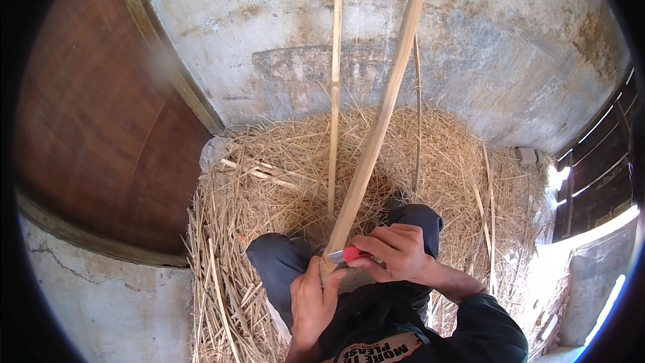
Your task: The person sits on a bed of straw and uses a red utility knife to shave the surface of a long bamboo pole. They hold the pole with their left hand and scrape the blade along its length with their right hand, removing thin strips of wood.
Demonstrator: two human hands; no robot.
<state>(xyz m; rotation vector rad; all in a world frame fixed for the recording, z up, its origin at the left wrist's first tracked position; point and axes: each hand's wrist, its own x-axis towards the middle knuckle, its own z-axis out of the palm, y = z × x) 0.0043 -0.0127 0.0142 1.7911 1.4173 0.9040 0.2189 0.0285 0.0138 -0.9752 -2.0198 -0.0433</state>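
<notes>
A long, pale wooden pole [379, 124] slants up from my lap toward the far wall. Around its near end, my left hand [313, 302] is closed, thumb along the wood. My right hand [396, 252] grips a red-handled knife [353, 253], its short metal blade pointing left against the pole just above my left fingers. How deep the edge sits in the wood I cannot tell. Both hands are close together between my knees.
Loose straw [282, 195] covers the floor. A thinner straight stick [334, 94] and a slim bent stick [417, 94] stand toward the stained wall [524, 47]. A brown door panel [101, 114] is at the left, dark slats [601, 161] at the right.
</notes>
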